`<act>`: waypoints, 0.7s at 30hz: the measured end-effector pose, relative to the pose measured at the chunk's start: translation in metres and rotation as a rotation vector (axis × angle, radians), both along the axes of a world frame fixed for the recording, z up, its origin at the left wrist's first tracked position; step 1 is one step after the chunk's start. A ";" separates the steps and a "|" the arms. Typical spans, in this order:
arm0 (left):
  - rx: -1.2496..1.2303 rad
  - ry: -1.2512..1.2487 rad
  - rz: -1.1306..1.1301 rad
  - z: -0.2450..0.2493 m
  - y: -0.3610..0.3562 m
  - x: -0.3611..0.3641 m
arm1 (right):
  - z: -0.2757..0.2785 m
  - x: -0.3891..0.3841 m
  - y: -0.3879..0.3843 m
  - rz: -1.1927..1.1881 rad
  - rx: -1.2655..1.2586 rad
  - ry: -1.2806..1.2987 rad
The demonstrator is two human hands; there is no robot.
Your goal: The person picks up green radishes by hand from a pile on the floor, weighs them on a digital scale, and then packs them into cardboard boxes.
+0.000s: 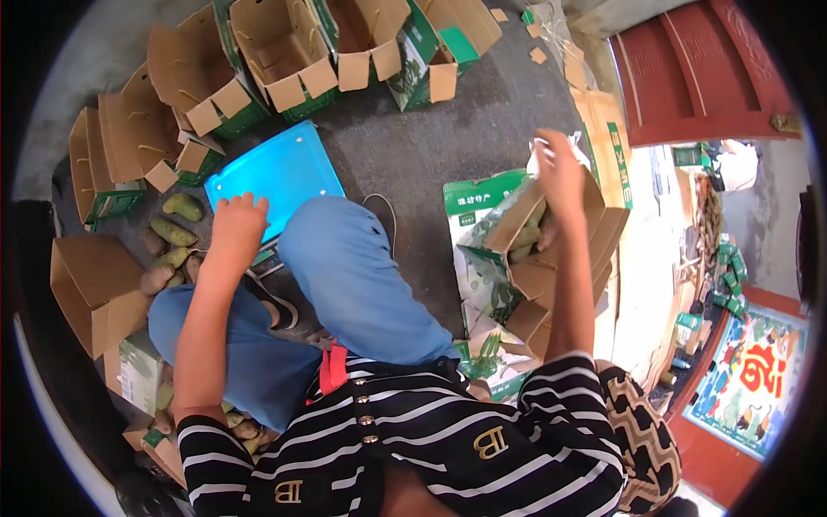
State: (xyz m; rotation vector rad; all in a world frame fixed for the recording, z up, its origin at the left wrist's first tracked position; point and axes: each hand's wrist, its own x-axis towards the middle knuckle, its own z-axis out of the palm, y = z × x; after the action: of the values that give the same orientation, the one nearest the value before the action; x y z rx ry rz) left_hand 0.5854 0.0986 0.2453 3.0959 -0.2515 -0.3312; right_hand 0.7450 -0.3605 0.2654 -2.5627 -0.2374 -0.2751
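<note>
My left hand [242,222] rests at the near edge of a flat blue plate [297,164], which looks like the top of a scale. Its fingers are slightly apart and hold nothing. My right hand [560,168] is above an open carton [603,228] on my right, fingers bent against white crumpled wrap [579,151]. The wrap shows on both sides of that hand; its exact grip is partly hidden. Inside the carton lie several green and brownish long radishes [523,241], partly covered by the flaps and my forearm.
Open cartons [284,60] line the back and left. Loose radishes [175,233] lie left of my knee, beside another carton [99,293]. My bent knee [332,250] is between my hands. Flattened cardboard [603,121] and a red door [698,69] are at right.
</note>
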 end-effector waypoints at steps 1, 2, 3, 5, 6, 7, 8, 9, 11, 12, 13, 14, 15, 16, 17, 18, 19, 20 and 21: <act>-0.030 0.064 0.009 0.001 -0.002 -0.002 | -0.013 0.027 0.025 0.239 -0.072 -0.163; -0.057 0.126 0.019 0.002 -0.004 -0.004 | -0.019 0.046 0.055 0.267 0.010 -0.095; -0.134 0.094 0.003 0.005 -0.003 -0.005 | -0.025 0.064 0.084 0.293 0.095 -0.026; -0.103 0.060 0.021 0.008 -0.002 -0.005 | -0.040 0.108 0.125 0.278 0.108 -0.052; -0.091 0.043 0.025 0.009 0.000 -0.005 | -0.050 0.133 0.138 0.238 0.109 -0.027; -0.086 0.045 0.046 0.009 0.003 -0.006 | -0.065 0.157 0.150 0.197 0.107 0.000; -0.076 0.077 0.065 0.009 0.005 -0.006 | -0.080 0.176 0.159 0.158 0.103 0.025; -0.066 0.109 0.085 0.009 0.006 -0.006 | -0.098 0.190 0.161 0.162 0.137 0.090; -0.065 0.128 0.105 0.011 0.009 -0.006 | -0.122 0.214 0.156 0.175 0.200 0.224; -0.072 0.117 0.104 0.011 0.010 -0.008 | -0.117 0.211 0.152 0.227 0.157 0.170; -0.082 0.110 0.100 0.011 0.010 -0.010 | -0.110 0.201 0.142 0.277 0.112 0.120; -0.090 0.105 0.093 0.011 0.010 -0.012 | -0.105 0.193 0.132 0.294 0.034 0.063; -0.098 0.101 0.087 0.012 0.009 -0.012 | -0.092 0.175 0.122 0.308 -0.006 0.022; -0.104 0.095 0.082 0.012 0.009 -0.013 | -0.082 0.154 0.112 0.286 -0.053 0.011; -0.104 0.093 0.077 0.013 0.008 -0.013 | -0.080 0.134 0.099 0.301 -0.073 -0.034; -0.103 0.091 0.070 0.013 0.006 -0.014 | -0.070 0.106 0.093 0.273 -0.096 -0.007; -0.103 0.088 0.060 0.014 0.005 -0.015 | -0.056 0.074 0.085 0.241 -0.120 0.019; -0.098 0.090 0.059 0.014 0.004 -0.016 | -0.051 0.045 0.076 0.254 -0.114 0.008; -0.094 0.092 0.057 0.015 0.003 -0.017 | -0.046 0.016 0.068 0.266 -0.108 -0.003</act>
State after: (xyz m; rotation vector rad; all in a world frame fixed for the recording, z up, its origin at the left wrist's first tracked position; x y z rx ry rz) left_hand 0.5686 0.1018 0.2603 2.9793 -0.1719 -0.4447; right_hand 0.7613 -0.2927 0.2192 -2.5977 -0.6034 -0.1692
